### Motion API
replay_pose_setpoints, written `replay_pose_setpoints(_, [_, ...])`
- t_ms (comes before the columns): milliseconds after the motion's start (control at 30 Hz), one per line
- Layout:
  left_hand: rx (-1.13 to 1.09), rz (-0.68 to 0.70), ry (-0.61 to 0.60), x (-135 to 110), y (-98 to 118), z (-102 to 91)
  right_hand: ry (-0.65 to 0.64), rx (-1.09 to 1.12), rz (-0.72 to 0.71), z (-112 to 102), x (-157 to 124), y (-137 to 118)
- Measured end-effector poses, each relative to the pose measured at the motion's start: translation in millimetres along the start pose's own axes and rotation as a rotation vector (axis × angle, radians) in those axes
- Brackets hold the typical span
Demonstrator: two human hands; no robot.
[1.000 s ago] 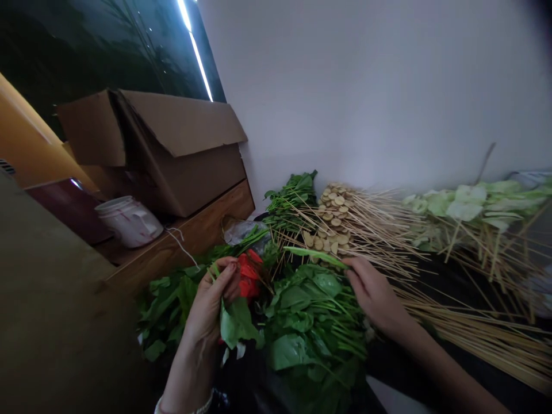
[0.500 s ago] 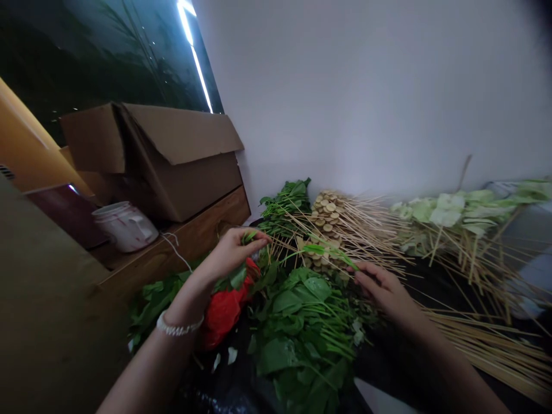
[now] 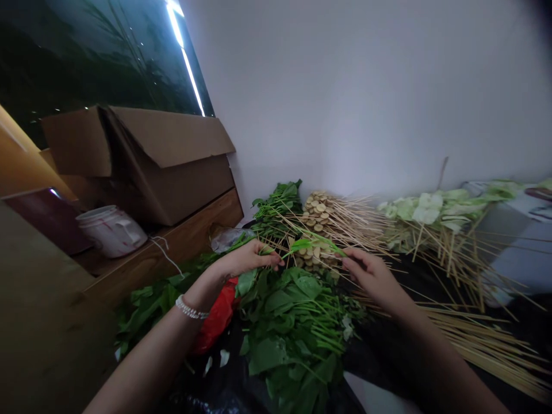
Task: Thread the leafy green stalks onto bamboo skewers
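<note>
My right hand point(image 3: 371, 277) pinches the end of a thin green leafy stem point(image 3: 317, 241) between thumb and fingertips. The stem reaches left across the sliced rounds. My left hand point(image 3: 254, 257) is closed, with a bit of green leaf point(image 3: 266, 250) showing between its fingers; its fingertips are close to the stem's far end, and whether they touch it I cannot tell. Below both hands lies a heap of leafy greens point(image 3: 297, 328), stems pointing right. Behind them are skewers of pale sliced rounds point(image 3: 319, 210) and a bundle of skewered greens point(image 3: 280, 201).
Cabbage skewers point(image 3: 431, 208) lie at the right, with bare bamboo sticks point(image 3: 483, 345) nearer me. A red plastic bag point(image 3: 218, 322) and more leaves point(image 3: 146, 310) are by my left forearm. A cardboard box point(image 3: 172, 172) and a white mug point(image 3: 112, 230) stand on a wooden ledge.
My left hand has moved right and slightly down, closer to the stem in my right hand. The whole view has shifted a little, with the surroundings sliding left.
</note>
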State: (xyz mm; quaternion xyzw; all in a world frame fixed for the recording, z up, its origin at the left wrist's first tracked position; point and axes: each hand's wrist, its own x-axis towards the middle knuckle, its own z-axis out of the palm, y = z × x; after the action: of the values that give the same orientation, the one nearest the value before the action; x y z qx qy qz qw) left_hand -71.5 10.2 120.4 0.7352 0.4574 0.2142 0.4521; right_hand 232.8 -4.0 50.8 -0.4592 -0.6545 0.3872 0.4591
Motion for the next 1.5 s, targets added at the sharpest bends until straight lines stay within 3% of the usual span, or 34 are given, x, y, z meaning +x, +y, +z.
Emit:
replay_pose_setpoints(133, [0.057, -0.014, 0.193, 0.1, 2.6, 4.5, -0.005, 0.044, 0.022, 2.4, 5.4, -6.5])
replay_pose_setpoints(267, [0.085, -0.015, 0.423, 4.3, 0.8, 9.6, -0.121, 0.186, 0.097, 5.3, 4.0, -15.1])
replay_pose_setpoints(433, [-0.158, -0.023, 0.596, 12.6, -7.9, 13.7, -0.174, 0.258, 0.160, 10.6, 1.5, -19.8])
replay_pose_setpoints(667, [-0.500, 0.033, 0.838, 9.7, -22.7, -19.2, -0.114, 0.272, 0.186, 9.0, 3.4, -12.9])
replay_pose_setpoints(833, [-0.718, 0.032, 0.759, -3.9, -20.9, -25.8, -0.113, 0.361, 0.185, 9.8, 5.2, -12.7])
replay_pose_setpoints(1000, [-0.957, 0.095, 0.542, -6.8, -10.4, 2.4, -0.200, 0.492, 0.250, 18.5, 4.6, -11.4])
replay_pose_setpoints(1133, [-0.784, 0.137, 0.552, -2.9, 0.9, 35.3, -0.254, 0.515, 0.244, 22.9, 2.8, -8.4])
replay_pose_setpoints(1267, [-0.197, 0.227, 0.668, 0.2, 13.7, 64.4, -0.247, 0.446, 0.184, 28.0, -1.2, -13.3])
replay_pose_setpoints(1400, [0.270, 0.483, 0.726, 5.9, 17.0, 79.2, -0.239, 0.323, 0.129, 34.2, -8.8, -25.7])
replay_pose_setpoints(1500, [0.447, 0.538, 0.739, 10.6, 9.1, 84.0, -0.227, 0.281, 0.090, 38.8, -14.9, -32.1])
